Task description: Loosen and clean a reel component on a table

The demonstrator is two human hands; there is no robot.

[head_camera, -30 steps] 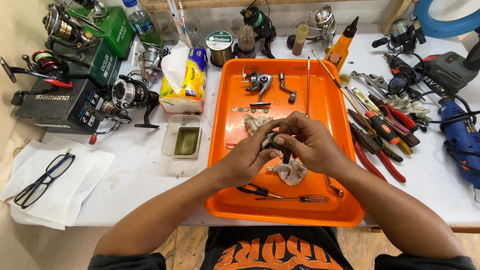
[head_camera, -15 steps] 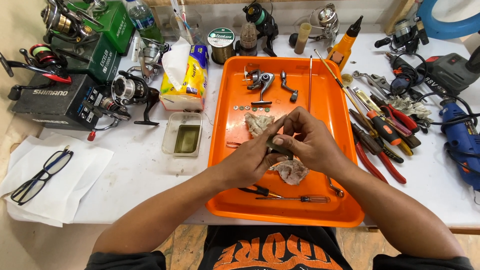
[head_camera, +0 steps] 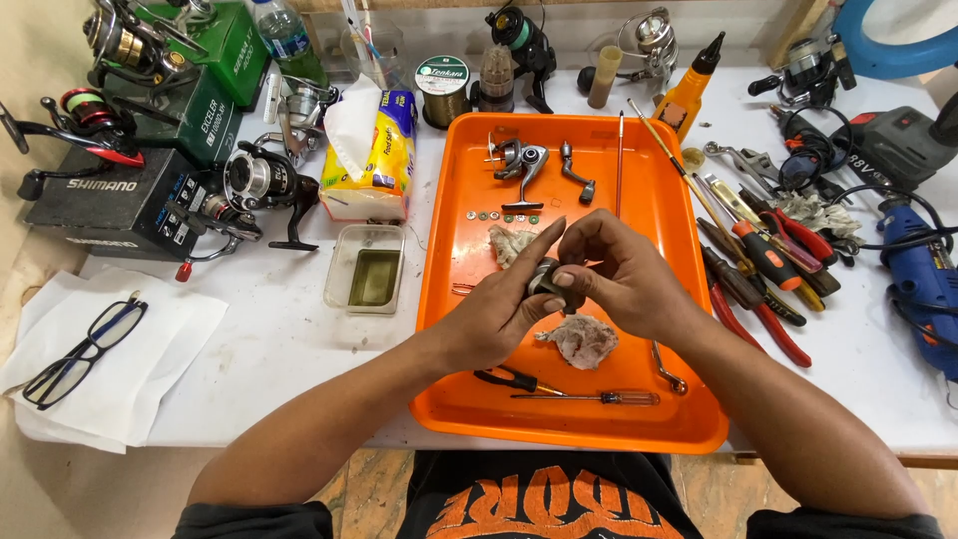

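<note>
Shifted a little since half a second ago: left forefinger now stretched straight, pointing up and to the right past the part, where earlier both sets of fingers were bunched closer over it.

Held over the middle of the orange tray (head_camera: 689, 419), a small dark metal reel part (head_camera: 547, 281), pinched between both hands. Left hand (head_camera: 504, 299) under and beside it, palm partly open, thumb and lower fingers cupping the part. Right hand (head_camera: 614, 269) curled over it from the right, fingertips closed on its top edge. Part wedged in the gap between the two, so neither hand clearly nearer; touched by both. Long axis hard to judge, most of it covered by fingers.

Directly below the hands, a crumpled rag (head_camera: 581, 339) on the tray floor; nearer the body, a small screwdriver (head_camera: 589, 397) lying left to right. Farther up the tray, a stripped reel frame (head_camera: 519, 165) and a row of tiny washers (head_camera: 499, 214).

Left of the tray, a clear tub of greenish liquid (head_camera: 371, 269) and a tissue pack (head_camera: 374, 155). Exact shape of the held part, and any screw or hole on it, impossible to make out.
</note>
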